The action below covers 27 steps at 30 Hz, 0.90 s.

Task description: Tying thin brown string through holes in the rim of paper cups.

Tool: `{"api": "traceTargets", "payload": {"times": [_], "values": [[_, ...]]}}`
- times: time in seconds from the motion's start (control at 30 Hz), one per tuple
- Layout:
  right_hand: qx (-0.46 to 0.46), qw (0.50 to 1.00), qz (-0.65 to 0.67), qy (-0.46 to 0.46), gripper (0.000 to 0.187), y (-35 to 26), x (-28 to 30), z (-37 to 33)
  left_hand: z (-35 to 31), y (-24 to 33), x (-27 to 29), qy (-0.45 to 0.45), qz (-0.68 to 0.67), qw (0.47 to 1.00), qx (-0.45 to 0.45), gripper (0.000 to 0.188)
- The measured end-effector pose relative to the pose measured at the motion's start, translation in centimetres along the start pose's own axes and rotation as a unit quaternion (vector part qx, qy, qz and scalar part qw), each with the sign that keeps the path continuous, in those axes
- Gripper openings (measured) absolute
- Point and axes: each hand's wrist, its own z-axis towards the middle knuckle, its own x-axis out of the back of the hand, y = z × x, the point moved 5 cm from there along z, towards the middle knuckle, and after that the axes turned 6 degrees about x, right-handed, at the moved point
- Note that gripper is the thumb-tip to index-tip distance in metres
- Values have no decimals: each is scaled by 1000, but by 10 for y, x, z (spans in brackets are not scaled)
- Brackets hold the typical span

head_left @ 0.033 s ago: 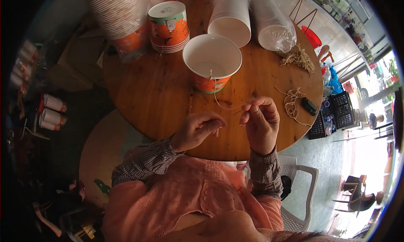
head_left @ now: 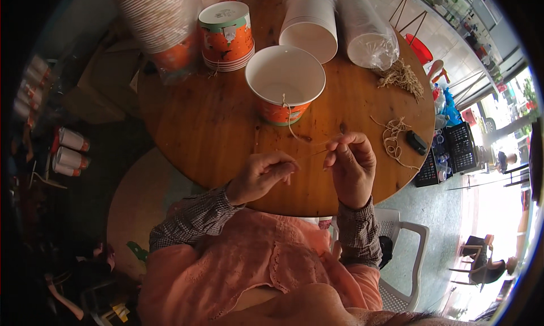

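My left hand [head_left: 263,176] and my right hand [head_left: 351,167] are over the near edge of a round wooden table [head_left: 209,133]. Each pinches one end of a short stretch of thin tan string [head_left: 310,154], which is taut between the fingertips. More string [head_left: 292,128] trails across the table and up over the rim of an orange paper cup [head_left: 285,82] with a white inside. The cup stands upright just beyond my hands.
Behind the cup are a stack of orange cups [head_left: 225,34], a white cup stack [head_left: 309,26] and a plastic-wrapped stack [head_left: 365,34]. A string bundle [head_left: 402,77], loose strings [head_left: 392,139] and a small black object [head_left: 416,142] lie at right. A white plastic chair [head_left: 405,258] stands below.
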Motion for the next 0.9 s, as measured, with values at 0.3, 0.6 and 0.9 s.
{"api": "traceTargets", "payload": {"times": [0.3,0.6,0.9], "values": [[-118,922,-365,-49,24,29,12,-37,-2,1,-2,43,344,924,-159,10],[-149,934,-308,-102,20,55,-15,-35,-3,17,8,60,305,943,-122,6],[-46,920,-388,-13,4,46,0,-32,-5,-1,32,108,111,988,13,17]]}}
